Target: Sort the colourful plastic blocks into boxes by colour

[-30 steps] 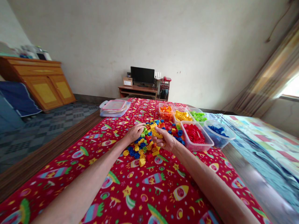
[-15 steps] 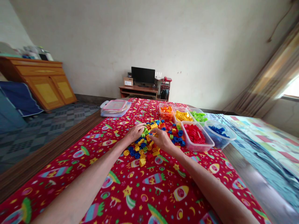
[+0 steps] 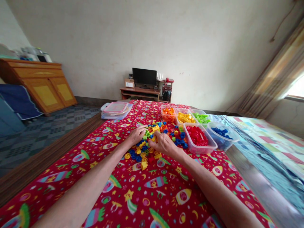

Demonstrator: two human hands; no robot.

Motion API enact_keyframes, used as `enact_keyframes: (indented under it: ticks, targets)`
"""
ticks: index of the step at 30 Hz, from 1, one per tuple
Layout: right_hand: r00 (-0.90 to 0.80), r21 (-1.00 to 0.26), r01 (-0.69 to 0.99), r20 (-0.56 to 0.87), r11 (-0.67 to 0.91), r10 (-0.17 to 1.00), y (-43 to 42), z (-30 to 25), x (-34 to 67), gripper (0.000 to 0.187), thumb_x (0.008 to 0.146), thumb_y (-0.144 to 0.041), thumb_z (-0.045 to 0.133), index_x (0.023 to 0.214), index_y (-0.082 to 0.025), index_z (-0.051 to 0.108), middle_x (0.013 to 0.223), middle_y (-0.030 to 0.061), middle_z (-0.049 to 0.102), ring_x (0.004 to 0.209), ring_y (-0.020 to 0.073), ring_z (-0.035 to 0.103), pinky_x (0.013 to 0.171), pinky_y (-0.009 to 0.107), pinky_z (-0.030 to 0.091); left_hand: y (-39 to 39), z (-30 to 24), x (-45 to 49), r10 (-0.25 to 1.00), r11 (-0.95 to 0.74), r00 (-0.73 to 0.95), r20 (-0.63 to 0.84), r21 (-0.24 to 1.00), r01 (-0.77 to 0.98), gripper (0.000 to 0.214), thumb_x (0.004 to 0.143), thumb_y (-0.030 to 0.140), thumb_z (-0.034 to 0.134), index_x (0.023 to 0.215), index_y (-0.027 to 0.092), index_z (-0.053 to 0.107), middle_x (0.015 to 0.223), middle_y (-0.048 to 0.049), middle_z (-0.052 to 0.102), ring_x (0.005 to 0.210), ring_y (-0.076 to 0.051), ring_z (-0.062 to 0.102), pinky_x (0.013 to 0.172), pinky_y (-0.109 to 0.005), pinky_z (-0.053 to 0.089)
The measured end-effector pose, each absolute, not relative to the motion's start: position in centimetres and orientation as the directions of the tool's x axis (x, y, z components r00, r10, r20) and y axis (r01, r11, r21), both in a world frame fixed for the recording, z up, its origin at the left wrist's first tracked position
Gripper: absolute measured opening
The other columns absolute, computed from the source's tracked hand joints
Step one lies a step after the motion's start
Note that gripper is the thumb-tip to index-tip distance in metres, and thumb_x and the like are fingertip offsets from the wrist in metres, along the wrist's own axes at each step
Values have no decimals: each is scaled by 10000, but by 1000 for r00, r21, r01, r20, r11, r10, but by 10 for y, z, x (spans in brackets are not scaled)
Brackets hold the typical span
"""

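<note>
A mixed pile of toy building bricks (image 3: 155, 128) in yellow, blue, green, orange and red lies on the red patterned cloth (image 3: 163, 180). At the pile's left edge rests my left hand (image 3: 137, 135), its fingers stretched towards green bricks (image 3: 147, 134). My right hand (image 3: 164, 142) reaches over the middle of the pile, thumb and fingers apart around a yellow piece; I see no firm grip on it. Round wheel-like pieces (image 3: 138, 158) and a yellow brick (image 3: 143, 165) lie on the near side.
Beyond my right hand stand clear tubs of sorted bricks: red (image 3: 199, 150), blue (image 3: 222, 133), green (image 3: 201, 118), yellow (image 3: 186, 117) and orange (image 3: 168, 111). Stacked lids (image 3: 116, 108) lie at the far left of the cloth. A bed (image 3: 273, 136) adjoins on the right.
My right hand has shifted slightly down and left over the pile, its thumb lower. My left hand stays nearly in place. The whole view has moved a little.
</note>
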State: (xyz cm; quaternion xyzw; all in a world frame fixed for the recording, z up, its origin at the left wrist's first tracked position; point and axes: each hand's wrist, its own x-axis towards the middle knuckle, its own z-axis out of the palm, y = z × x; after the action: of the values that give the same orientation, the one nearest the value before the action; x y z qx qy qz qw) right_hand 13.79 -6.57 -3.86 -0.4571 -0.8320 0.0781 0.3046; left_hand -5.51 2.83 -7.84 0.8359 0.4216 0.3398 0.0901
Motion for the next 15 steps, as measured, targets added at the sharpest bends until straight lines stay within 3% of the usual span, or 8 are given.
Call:
enact_keyframes:
  ticks: [3,5,8,11,15]
  targets:
    - [-340,-476,651,513,591,788,-66,-23,143,144,837,-383,559,831,-240,578,609,12,488,581,164,458,586,276,339,26,-77,-56,748,-647,425,509,416,639,385,866,271,338,954,187,703,1204,-78,653,1153,-215,576,1063,-379,418]
    - [-290,-459,698,522,550,802,-62,-6,154,166,844,-375,534,822,-220,591,618,11,515,597,154,468,612,273,346,25,-76,-56,751,-642,424,507,409,649,402,877,293,324,949,182,704,1215,-90,647,1148,-224,581,1055,-389,424]
    - [-238,-335,832,504,442,830,-46,24,183,236,845,-366,512,802,-170,635,693,33,591,647,139,504,640,258,345,26,-78,-57,764,-629,424,487,414,658,418,887,322,318,939,176,706,1237,-103,633,1138,-235,587,1040,-395,435]
    - [-176,-164,951,412,263,894,-16,46,221,317,852,-356,479,746,-129,674,635,45,605,596,125,496,582,251,313,28,-81,-58,764,-630,416,494,432,645,402,890,345,339,950,186,704,1252,-92,627,1135,-239,588,1027,-402,445]
    - [-121,22,993,260,119,958,26,51,269,415,890,-349,423,775,-76,714,706,114,674,611,138,550,560,260,313,28,-83,-58,767,-626,402,499,446,640,399,891,354,349,952,189,706,1253,-89,627,1126,-234,593,1019,-394,451]
